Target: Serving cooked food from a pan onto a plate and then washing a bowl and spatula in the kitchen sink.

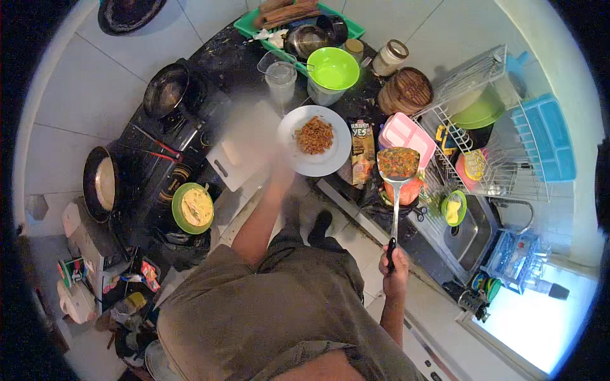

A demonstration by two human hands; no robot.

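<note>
My right hand (394, 269) is closed around the black handle of a metal spatula (395, 205). On its blade lies a flat, browned omelette-like piece (399, 162) with green and orange bits. My left hand (279, 164) is blurred, beside the white plate (336, 164) and over the white cutting board (228, 166); its fingers cannot be made out. Chopped reddish-brown food (315, 135) sits in the middle of the plate. Right of the plate lies a ramen packet (362, 152), with a pink divided container (410, 131) beside it.
A frying pan (106, 183) and a wok (167, 90) stand at the left by the gas stove (157, 147). A green bowl of yellow batter-like food (193, 208) is near the stove. At right are a wire dish rack (505, 166) and a sink (472, 233).
</note>
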